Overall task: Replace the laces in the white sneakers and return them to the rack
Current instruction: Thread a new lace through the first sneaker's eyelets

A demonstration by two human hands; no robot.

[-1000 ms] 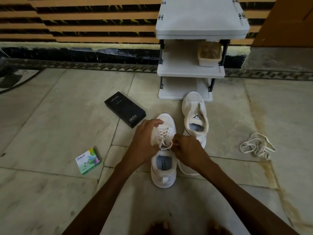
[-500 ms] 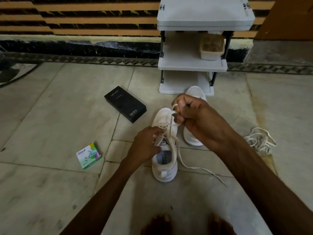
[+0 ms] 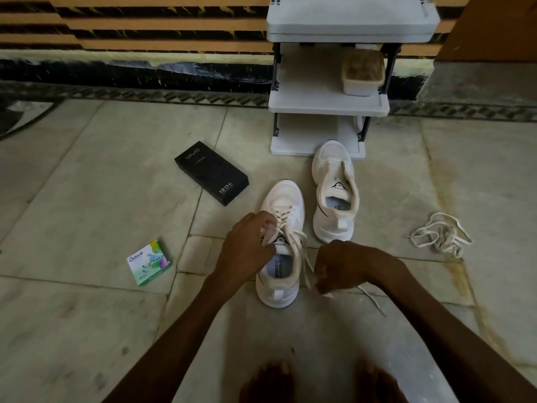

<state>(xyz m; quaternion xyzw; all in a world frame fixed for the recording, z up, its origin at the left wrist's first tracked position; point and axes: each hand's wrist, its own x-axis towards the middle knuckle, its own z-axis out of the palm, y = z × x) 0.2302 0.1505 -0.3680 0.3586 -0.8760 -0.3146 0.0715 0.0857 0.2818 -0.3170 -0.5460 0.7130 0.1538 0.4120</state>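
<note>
Two white sneakers stand on the tiled floor. The near sneaker (image 3: 282, 199) is partly laced with a cream lace (image 3: 302, 251). My left hand (image 3: 247, 248) pinches the lace at the left eyelets beside the tongue. My right hand (image 3: 345, 267) is closed on the lace's other end, low at the sneaker's right side, with a loose tail trailing behind it. The far sneaker (image 3: 334, 193) has no lace and stands toe-first against the white shoe rack (image 3: 328, 103). A loose bundle of laces (image 3: 440, 235) lies on the floor to the right.
A black phone box (image 3: 211, 173) lies left of the sneakers, and a small green and white box (image 3: 148, 262) lies nearer left. A container with a brown brush (image 3: 363, 72) sits on the rack's middle shelf. My bare feet (image 3: 316, 382) are at the bottom edge.
My right hand, which had pulled the lace up high over the far sneaker, has come down to the right side of the near sneaker. My left hand stayed at the eyelets.
</note>
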